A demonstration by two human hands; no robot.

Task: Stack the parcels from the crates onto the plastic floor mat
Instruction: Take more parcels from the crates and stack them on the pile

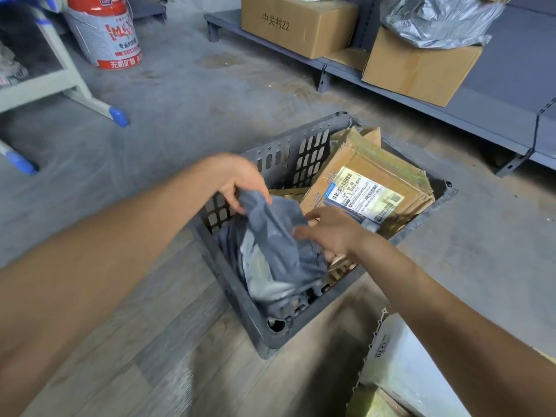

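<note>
Grey bag parcel (270, 245) in the dark crate (288, 158), gripped by my left hand.
Head view: my left hand (237, 179) pinches the bag's bunched top, thumb and fingers curled round it. My right hand (331, 233) lies against its side, fingers straight, holding nothing. A labelled cardboard parcel (367, 188) lies beside the bag in the same crate, which stands partly on the wood-patterned floor mat (150, 341).

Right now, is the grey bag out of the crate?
No: the left hand pinches the top of the grey bag, but the bag's lower part sits inside the crate.
</note>
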